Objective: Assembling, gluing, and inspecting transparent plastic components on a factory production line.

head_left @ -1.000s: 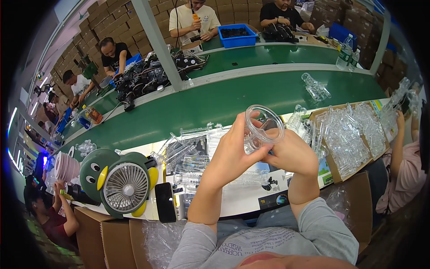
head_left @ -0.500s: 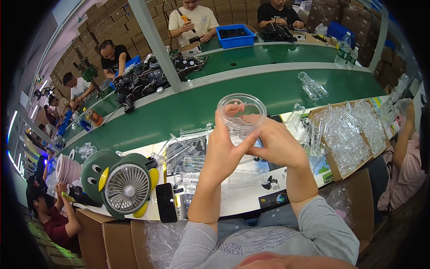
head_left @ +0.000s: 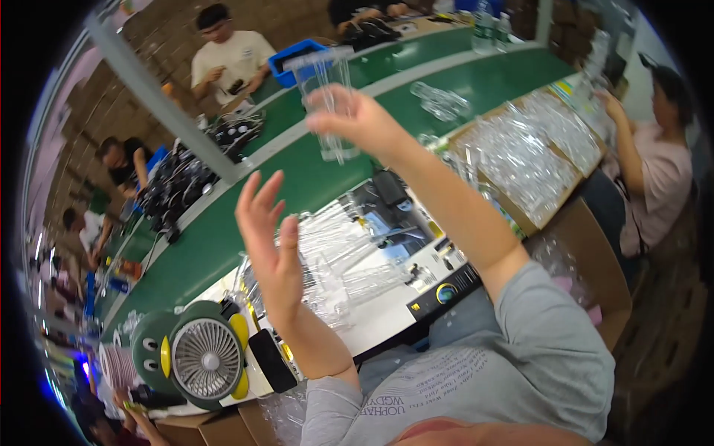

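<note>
My right hand (head_left: 363,125) is stretched far out over the green surface, its fingers closed round a clear plastic cup-shaped container (head_left: 327,72). The container stands roughly upright with its wide rim uppermost, blurred by motion. Nearer to me, my left hand (head_left: 274,260) is raised with its fingers spread and holds nothing. Below and beside it, several clear plastic tube-like parts (head_left: 338,249) lie in a pile on the white printed sheet (head_left: 375,327).
A green penguin-shaped fan (head_left: 208,362) and a black phone (head_left: 272,360) sit at the near left. Cartons of clear parts (head_left: 520,163) stand at right, beside a co-worker (head_left: 654,163). More clear pieces (head_left: 440,100) lie on the green table (head_left: 275,195). A grey post (head_left: 167,108) rises left.
My hands have parted. The right one has carried the clear container forward and left; the left one has let go and opened. The whole view has swung to the right and tilted.
</note>
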The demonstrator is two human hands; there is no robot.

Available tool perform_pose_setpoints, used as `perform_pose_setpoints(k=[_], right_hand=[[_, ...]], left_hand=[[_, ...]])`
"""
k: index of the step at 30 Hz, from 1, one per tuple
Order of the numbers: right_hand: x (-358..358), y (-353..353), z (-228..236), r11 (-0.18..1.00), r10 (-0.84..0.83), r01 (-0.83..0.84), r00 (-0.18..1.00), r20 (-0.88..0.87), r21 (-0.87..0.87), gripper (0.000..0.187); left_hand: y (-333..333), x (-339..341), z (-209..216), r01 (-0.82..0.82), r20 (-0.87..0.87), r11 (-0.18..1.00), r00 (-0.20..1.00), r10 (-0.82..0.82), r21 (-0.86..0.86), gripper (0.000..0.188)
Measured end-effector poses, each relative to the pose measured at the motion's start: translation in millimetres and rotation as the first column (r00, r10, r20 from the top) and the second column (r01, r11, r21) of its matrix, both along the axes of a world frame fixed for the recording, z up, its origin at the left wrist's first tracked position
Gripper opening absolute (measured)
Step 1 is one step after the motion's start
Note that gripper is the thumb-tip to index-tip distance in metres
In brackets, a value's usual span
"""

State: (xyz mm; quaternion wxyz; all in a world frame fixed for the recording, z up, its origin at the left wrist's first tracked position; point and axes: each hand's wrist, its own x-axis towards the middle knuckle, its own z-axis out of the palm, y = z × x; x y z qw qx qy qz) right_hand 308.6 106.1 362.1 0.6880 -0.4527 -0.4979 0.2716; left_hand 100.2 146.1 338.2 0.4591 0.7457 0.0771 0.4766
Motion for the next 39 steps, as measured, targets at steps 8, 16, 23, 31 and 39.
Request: perform_pose_setpoints(k=[8,16,23,31,39], right_hand=[[224.0,-8.2,-63.7,0.868,-0.489,0.401,0.793,-0.363,-0.294,0.041],[295.3,-8.1,-140.3,0.719,-0.688,0.504,0.425,-0.588,-0.478,0.049],[316.9,21.7,-170.8,0.812,-0.499,0.494,0.309,-0.81,-0.311,0.04],[317.7,57.9,-162.7,0.613,-0.763,0.589,0.269,-0.588,-0.526,0.038],[141.0,72.0,-24.4,0.962,-0.234,0.271,0.727,-0.645,-0.044,0.036]], left_hand=[[-13.3,1.7,9.1,0.006,0.036,1.0,0.999,-0.006,-0.001,0.055],[-14.7,-10.8,14.3,-0.037,0.026,0.999,0.999,0.036,0.029,0.05],[-13.8,-13.6,12.6,0.012,-0.123,0.994,0.992,0.002,0.11,0.053],[-12.9,-1.9,13.2,-0.019,-0.119,0.995,0.992,0.03,0.094,0.04],[13.9,9.2,2.9,0.09,0.199,0.957,0.979,-0.035,-0.275,0.053]])
